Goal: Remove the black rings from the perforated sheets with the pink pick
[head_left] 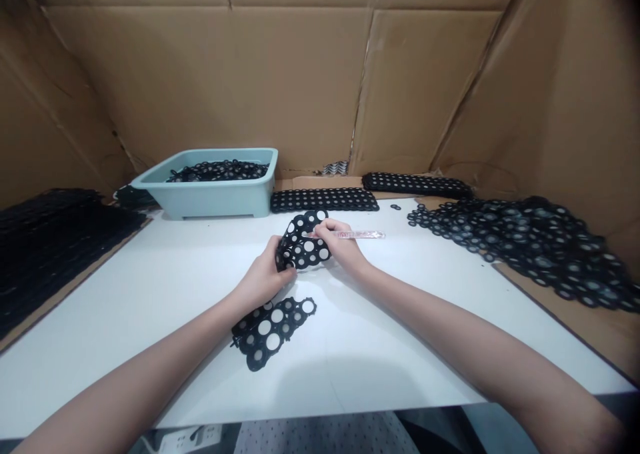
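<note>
My left hand (pixel 270 273) grips a black openwork piece of joined rings (pixel 304 242), its thumb and fingers closed on the left edge. The piece is held above the white table, bent and tilted up. My right hand (pixel 340 244) is closed round a slim clear pen-like tool (pixel 367 235) with pinkish markings. Its tip points left over the face of the ring piece; I cannot tell whether it touches. Below my left wrist, a second black ring piece (pixel 273 334) lies flat on the table, partly hidden by the forearm.
A pale blue basin (pixel 215 197) holding black ring pieces stands at the back left. Dark stacks (pixel 55 254) lie at far left. Two ring strips (pixel 325 199) lie at the back. A heap of loose black rings (pixel 530 241) spreads at right. Cardboard walls (pixel 300 74) surround the white table (pixel 380 341).
</note>
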Available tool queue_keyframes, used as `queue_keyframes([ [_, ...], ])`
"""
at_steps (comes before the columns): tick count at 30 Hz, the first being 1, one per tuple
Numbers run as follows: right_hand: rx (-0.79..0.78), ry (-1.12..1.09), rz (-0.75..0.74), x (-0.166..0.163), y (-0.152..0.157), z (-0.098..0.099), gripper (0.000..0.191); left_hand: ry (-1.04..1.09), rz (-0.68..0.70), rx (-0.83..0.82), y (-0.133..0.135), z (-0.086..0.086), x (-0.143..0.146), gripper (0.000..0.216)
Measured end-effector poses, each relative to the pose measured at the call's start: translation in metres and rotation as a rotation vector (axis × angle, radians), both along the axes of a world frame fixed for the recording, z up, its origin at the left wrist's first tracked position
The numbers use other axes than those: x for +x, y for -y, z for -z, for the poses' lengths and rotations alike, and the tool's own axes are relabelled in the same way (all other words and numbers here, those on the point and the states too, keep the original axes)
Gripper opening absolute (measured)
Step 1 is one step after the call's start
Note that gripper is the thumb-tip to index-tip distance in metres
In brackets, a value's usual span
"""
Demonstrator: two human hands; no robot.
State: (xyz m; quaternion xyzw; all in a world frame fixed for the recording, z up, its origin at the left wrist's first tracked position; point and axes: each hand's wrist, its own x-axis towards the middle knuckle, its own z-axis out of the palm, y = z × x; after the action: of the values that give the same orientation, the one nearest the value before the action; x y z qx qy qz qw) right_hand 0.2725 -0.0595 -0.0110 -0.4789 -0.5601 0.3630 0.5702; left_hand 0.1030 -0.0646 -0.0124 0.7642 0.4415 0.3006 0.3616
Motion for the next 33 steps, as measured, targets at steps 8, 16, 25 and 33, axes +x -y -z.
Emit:
queue_keyframes([
  [8,0.052,0.055,-0.021,0.0004,-0.0009,0.0041,0.02,0.162,-0.156,-0.031,-0.0023,0.0049,0.0015,0.043],
  [16,0.081,0.183,-0.017,0.0033,-0.0018,0.0085,0.02,0.154,-0.145,0.003,-0.0035,0.0032,0.0017,0.044],
  [25,0.041,0.147,-0.078,0.0048,-0.0019,0.0088,0.019,0.17,-0.162,-0.003,-0.0038,0.0043,0.0016,0.044],
  [33,0.022,0.138,-0.078,0.0044,-0.0033,0.0092,0.018,0.187,-0.171,-0.01,-0.0018,0.0003,0.0029,0.042],
])
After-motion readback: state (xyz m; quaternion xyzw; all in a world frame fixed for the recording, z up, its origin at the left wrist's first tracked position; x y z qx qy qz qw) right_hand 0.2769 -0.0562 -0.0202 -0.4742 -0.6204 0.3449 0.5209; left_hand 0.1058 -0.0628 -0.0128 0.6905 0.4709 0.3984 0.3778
